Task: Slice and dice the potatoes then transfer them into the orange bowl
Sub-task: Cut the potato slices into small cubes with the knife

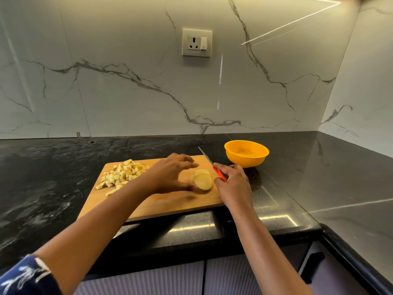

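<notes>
Potato slices (203, 180) on cutting board (161, 204); orange bowl (246, 153) looks empty

We see a white marble wall (131, 67) with grey veins, and a white socket with a switch (197, 42) is fixed on it. Below the wall lies a black stone countertop (53, 167) that turns at the right corner. Under it stand pale ribbed cabinet doors (170, 279). Bright strips of light reflect on the glossy surfaces

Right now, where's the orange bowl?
In the head view, the orange bowl sits on the black counter, just beyond the cutting board's right far corner.
</notes>
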The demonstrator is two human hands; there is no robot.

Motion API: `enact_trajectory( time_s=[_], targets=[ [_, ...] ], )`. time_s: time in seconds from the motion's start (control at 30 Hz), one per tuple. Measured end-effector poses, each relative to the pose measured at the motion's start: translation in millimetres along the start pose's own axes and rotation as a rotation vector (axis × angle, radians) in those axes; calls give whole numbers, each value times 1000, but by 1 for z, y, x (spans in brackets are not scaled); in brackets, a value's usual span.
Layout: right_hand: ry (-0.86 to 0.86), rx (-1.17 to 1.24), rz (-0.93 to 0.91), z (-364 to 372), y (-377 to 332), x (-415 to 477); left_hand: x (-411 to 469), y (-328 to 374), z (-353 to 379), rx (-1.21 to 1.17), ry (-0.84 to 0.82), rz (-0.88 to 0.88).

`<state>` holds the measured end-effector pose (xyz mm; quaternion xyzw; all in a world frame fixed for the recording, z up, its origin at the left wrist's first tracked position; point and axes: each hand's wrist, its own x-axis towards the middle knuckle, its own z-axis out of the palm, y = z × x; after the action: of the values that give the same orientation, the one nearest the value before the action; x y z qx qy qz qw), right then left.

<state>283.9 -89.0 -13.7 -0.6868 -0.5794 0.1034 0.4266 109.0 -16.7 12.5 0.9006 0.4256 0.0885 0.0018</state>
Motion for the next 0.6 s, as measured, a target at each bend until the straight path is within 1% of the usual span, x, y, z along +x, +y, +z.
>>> enact_trajectory(
  time_s=[0.1,0.3,0.43,0.57,0.6],
  targets=[
    [0,-2,5,-1,0,0,17,8,2,56,-98,25],
    [-5,-6,10,0,1,1,32,12,4,48,-102,44],
    [13,15,9,1,2,2,21,4,-6,41,20,11],
    [17,26,-9,3,0,2,-11,-25,-25,-70,227,-129],
    [13,33,-7,4,-1,1,-18,-32,-26,-103,254,-166]
  ],
)
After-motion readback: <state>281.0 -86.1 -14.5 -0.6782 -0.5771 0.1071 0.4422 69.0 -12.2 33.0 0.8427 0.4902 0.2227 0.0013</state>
